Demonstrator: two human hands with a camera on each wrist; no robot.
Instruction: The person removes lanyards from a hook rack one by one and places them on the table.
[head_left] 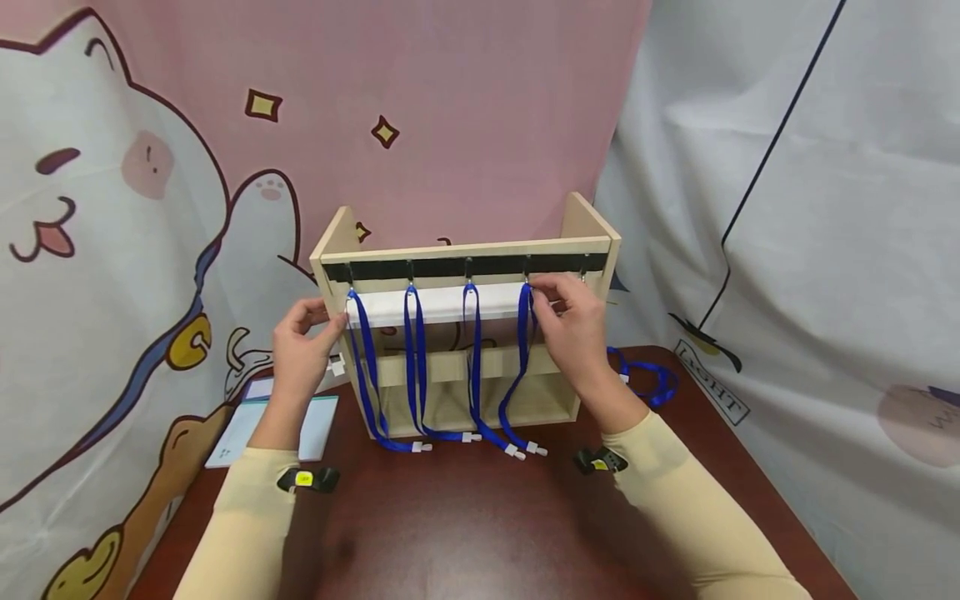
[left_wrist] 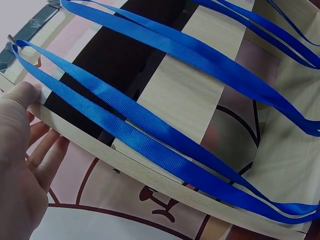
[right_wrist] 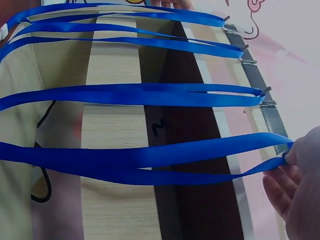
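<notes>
A pale wooden rack [head_left: 450,250] stands on the table, with a black strip [head_left: 442,267] of metal hooks along its front. Several blue lanyards hang from these hooks, their white-and-metal clip ends lying on the table. At the fourth hook from the left, my right hand [head_left: 573,325] pinches the top loop of a blue lanyard [right_wrist: 210,177]; whether the loop is on the hook is hidden by the fingers. My left hand [head_left: 296,350] grips the rack's left edge, thumb [left_wrist: 27,93] in front and fingers behind the side panel. The hook at the far right [head_left: 583,267] bears no lanyard.
Another blue lanyard [head_left: 660,383] lies coiled on the table right of the rack. Left of it are a pale blue booklet [head_left: 318,425] and a white item. The dark red tabletop [head_left: 450,517] extends in front, with printed curtains [head_left: 487,108] behind.
</notes>
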